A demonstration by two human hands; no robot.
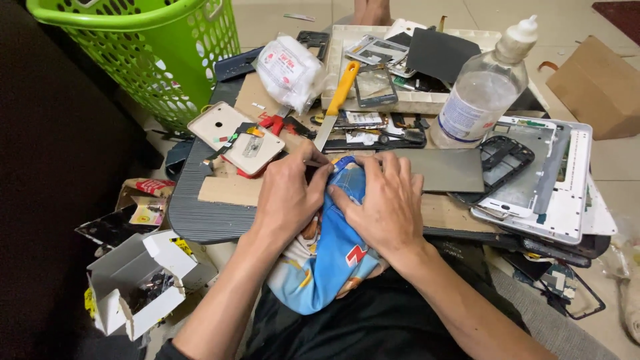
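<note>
Mid-frame, left hand (288, 193) and right hand (381, 200) both grip the blue cloth (333, 260), pressing it down; wiping looks midway.

A blue cloth (340, 247) printed with orange, red and white cartoon patches sits under both hands. Behind it, a scraper (335, 103) shows an orange handle and silver blade, a laundry basket (160, 47) is bright lime green with a perforated lattice, and a clear bottle (480, 90) wears a white label. The tabletop (207, 217) is dark grey with fine ribbing, topped by brown cardboard (227, 190).
</note>
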